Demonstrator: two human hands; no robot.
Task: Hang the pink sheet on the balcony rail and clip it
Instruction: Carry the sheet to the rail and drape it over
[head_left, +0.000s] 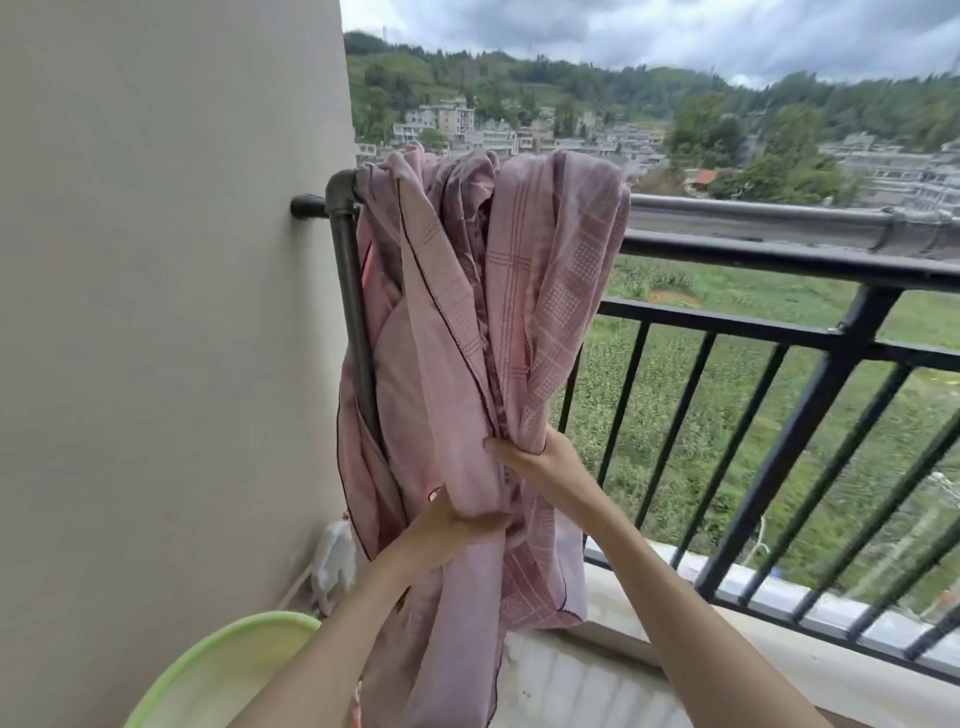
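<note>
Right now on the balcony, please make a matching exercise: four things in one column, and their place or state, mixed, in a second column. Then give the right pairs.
1. pink sheet
2. green basin
3. left hand
4. right hand

A. grips a fold low on the cloth
B. stands at the bottom left, by the wall
C. hangs bunched over the rail's left end
D. grips the cloth higher up, nearer the bars

Pairs: 1-C, 2-B, 3-A, 4-D

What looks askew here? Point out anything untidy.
The pink sheet hangs bunched in a twisted clump at the wall end of the balcony rail, not spread along it. Both hands, left and right, grip its folds. No clip shows.
</note>
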